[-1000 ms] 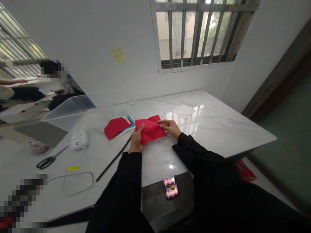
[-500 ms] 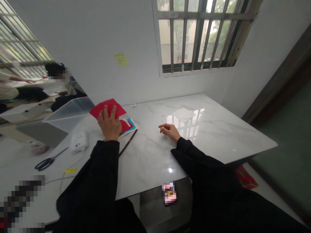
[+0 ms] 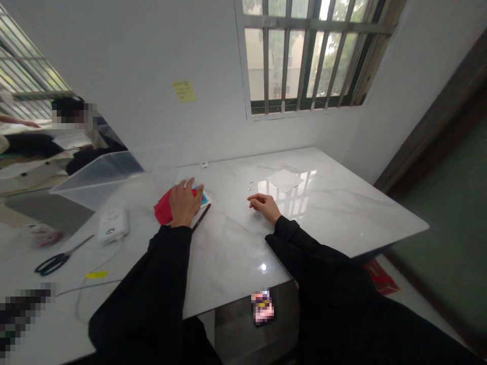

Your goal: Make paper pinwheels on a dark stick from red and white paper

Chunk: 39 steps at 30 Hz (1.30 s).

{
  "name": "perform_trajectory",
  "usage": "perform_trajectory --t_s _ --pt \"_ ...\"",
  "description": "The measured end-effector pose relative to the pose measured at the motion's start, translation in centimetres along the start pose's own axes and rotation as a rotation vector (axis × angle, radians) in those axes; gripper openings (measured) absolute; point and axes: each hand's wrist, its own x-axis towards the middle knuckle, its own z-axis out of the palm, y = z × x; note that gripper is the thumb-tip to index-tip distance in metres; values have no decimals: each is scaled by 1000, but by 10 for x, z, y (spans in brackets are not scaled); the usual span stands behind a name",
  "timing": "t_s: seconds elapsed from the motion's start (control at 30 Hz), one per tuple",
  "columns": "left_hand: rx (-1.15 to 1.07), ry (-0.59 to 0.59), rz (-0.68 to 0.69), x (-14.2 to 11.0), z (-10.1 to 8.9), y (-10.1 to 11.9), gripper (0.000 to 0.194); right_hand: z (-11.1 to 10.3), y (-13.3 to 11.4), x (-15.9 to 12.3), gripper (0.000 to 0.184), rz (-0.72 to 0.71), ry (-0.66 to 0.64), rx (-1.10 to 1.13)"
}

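Note:
My left hand [image 3: 184, 202] lies palm down with its fingers apart on a red sheet [image 3: 163, 207], on a small pile at the left of the table. Whether the sheet is paper or cloth I cannot tell. A blue piece [image 3: 204, 196] with a pale edge shows from under my fingers. Beside the pile lies a thin dark brown strip [image 3: 201, 218]. My right hand [image 3: 268, 207] hovers over or rests on the white table, fingers curled and thumb close to the index finger; anything in them is too small to make out. Tiny shiny bits [image 3: 250, 185] lie just beyond it.
A white sheet [image 3: 285, 180] lies toward the back right of the marbled table [image 3: 342, 213]. On the left are black-handled scissors [image 3: 57, 261], a white power strip [image 3: 114, 224] with its cable, and a clear plastic bin [image 3: 102, 175]. Other people sit farther left.
My left hand has come down and a little right, laying the raised red sheet on the pile; its fingers are spread wider. My right hand's index finger has curled in. The view has shifted slightly.

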Motion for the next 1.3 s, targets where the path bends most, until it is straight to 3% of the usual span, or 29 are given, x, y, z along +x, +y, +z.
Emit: perform_trajectory --t_s 0.1,0.17,0.3,0.37,0.47,0.6,0.7,0.8,0.9,1.07,1.2,1.3 --pt "-132 57 65 -22 9 55 35 -1 1 1 26 -2 7 6" --pt "-204 42 37 -47 18 84 24 -2 2 2 27 -5 19 0" --pt "-200 9 -97 -97 34 110 35 -1 1 -1 27 -37 74 -83" --pt "-225 -62 -97 -110 38 108 40 0 -1 -4 25 -85 131 -200" --pt "-321 -61 -123 -111 38 98 45 -6 -8 -5 22 -217 258 -477" --pt "-462 32 -269 -99 33 86 49 -45 -18 0 29 -374 387 -848" --pt "-536 58 -351 -93 31 83 48 -85 -20 2 40 -318 427 -1059" --pt "-544 34 -360 -93 32 81 47 -110 -17 0 40 -142 353 -1224" --pt "-527 -3 -334 -95 33 77 47 -115 -15 0 30 -19 320 -1280" --pt "-617 -39 -339 -97 38 62 46 -111 -16 3 28 27 364 -1292" --pt "-729 -2 -393 -95 44 53 45 -114 -16 3 27 2 378 -1291" --pt "-812 -19 -413 -94 46 52 44 -112 -18 1 25 -131 431 -1173"
